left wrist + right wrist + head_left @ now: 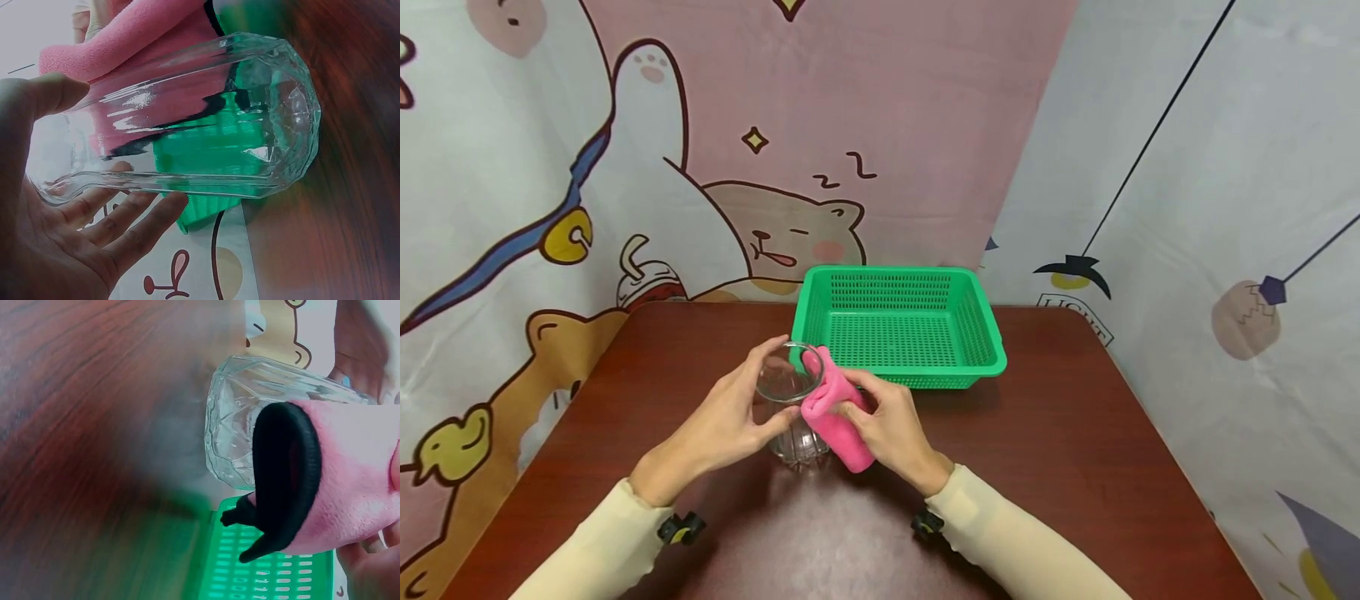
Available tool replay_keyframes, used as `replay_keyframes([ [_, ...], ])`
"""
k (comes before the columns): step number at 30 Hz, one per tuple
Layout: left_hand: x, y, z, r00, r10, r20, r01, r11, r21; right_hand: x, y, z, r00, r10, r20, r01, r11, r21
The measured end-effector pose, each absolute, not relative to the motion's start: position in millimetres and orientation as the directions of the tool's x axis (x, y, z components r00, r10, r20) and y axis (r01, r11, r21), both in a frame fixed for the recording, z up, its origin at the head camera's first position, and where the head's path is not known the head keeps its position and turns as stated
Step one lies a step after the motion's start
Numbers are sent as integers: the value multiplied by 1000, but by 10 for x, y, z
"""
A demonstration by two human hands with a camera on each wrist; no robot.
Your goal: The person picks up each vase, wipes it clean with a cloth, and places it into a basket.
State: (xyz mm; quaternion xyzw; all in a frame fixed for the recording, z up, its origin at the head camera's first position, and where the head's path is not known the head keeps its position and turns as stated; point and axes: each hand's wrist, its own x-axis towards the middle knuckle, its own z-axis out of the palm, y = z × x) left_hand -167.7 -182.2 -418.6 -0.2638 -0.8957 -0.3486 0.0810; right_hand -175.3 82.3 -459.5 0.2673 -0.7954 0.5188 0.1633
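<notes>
A clear glass vase [796, 446] with a wide round mouth is held by my left hand [730, 412], thumb and fingers around its upper part. Its faceted base [297, 125] appears close over the table in the left wrist view. In my right hand [898, 429] is a folded pink cloth [842, 433], pinched between thumb and fingers and lying against the vase's right side at the rim. Black edging [312, 462] borders the cloth in the right wrist view, where the cloth hides part of the vase.
Just beyond both hands, a green plastic basket [898, 370] with slotted walls stands at the back of the brown wooden table [1037, 467]. Cartoon-printed cloth [925, 125] hangs behind the table and along its sides. Each forearm wears a small black wrist device [681, 528].
</notes>
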Motion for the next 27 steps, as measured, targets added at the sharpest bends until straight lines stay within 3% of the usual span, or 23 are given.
replay_keyframes([
  [6, -1687, -1850, -4183, -843, 436, 314, 534, 614, 582, -1773, 787, -4596, -746, -312, 589, -666, 346, -661],
  [14, -1686, -1858, -4166, -836, 450, 316, 544, 594, 593, -1777, 789, -4608, -716, -351, 603, -697, 392, -600],
  [27, -1665, -1859, -4160, -835, 457, 307, 541, 581, 608, -1738, 864, -4623, -742, -427, 517, -670, 455, -586],
])
